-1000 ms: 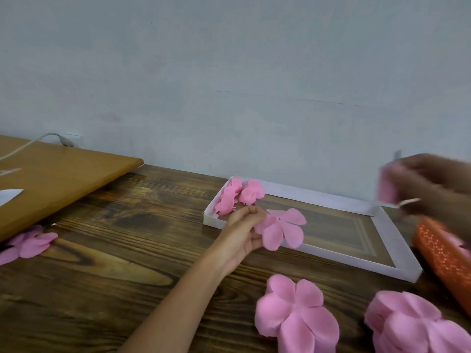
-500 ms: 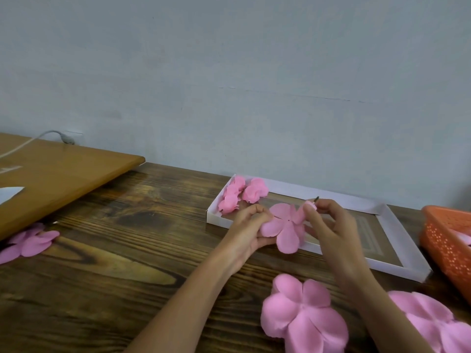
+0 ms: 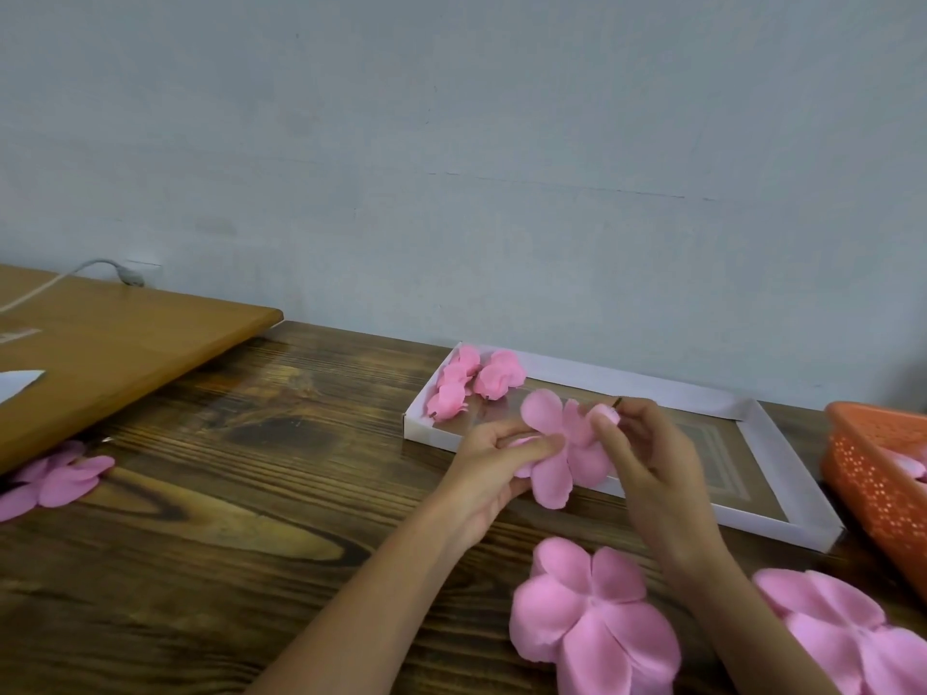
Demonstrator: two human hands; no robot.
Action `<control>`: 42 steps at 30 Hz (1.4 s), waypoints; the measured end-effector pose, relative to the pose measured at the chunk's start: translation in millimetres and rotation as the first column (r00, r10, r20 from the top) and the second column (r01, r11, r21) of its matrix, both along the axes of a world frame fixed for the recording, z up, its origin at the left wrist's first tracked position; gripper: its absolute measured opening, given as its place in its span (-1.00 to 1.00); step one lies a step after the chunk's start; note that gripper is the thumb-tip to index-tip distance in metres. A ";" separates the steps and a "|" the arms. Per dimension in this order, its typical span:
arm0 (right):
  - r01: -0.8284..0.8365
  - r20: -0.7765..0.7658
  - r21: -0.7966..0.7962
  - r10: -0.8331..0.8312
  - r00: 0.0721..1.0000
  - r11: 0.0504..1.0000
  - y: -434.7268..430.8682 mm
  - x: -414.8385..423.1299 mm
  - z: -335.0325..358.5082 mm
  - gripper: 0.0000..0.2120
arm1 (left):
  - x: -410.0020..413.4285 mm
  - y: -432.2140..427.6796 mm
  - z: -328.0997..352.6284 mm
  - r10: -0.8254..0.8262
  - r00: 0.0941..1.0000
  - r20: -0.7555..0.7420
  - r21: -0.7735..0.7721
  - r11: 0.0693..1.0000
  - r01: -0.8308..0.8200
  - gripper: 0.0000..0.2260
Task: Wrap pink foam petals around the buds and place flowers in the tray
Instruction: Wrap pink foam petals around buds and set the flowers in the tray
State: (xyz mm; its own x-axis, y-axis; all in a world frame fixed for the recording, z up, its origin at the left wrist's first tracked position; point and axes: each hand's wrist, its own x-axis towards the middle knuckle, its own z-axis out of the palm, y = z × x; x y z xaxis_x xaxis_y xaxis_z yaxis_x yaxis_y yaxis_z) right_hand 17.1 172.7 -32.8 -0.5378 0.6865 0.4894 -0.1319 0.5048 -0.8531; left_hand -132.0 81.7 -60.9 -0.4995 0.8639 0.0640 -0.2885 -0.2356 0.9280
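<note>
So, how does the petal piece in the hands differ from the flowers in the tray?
The petal piece is spread open, its lobes flat; the flowers are wrapped up closed and compact. The left hand holds the petal piece, with the bud in the right hand at its edge; the flowers lie untouched in a corner of the tray. Both are pink.

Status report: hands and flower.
Left hand grips petal cutout. Right hand pinches bud against it. Finished flowers in tray, far-left corner. Nothing blocking.
</note>
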 end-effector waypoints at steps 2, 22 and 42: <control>0.045 -0.047 0.034 -0.043 0.998 0.998 -2.3 2.2 2.7 -0.81 | -1.2 0.6 -0.2 0.045 0.999 0.018 -0.012 0.999 -0.045 -0.82; 0.201 0.079 0.548 -0.290 0.954 0.812 -13.4 3.9 -4.6 -0.83 | 3.3 3.5 4.7 0.335 0.920 -0.202 0.045 0.942 -0.333 -0.97; 0.184 0.118 0.433 -0.257 0.959 0.883 -5.6 2.8 -5.9 -0.78 | 7.8 6.0 2.1 0.323 0.813 -0.485 0.227 0.944 -0.239 -0.72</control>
State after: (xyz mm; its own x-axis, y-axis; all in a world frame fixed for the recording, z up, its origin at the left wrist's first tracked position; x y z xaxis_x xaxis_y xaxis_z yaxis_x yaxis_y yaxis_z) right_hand 19.9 167.1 -38.7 -0.4952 0.5517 0.6711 0.1500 0.8152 -0.5595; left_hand -124.1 87.7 -58.8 -0.5788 0.6499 0.4925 0.3145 -0.3793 0.8702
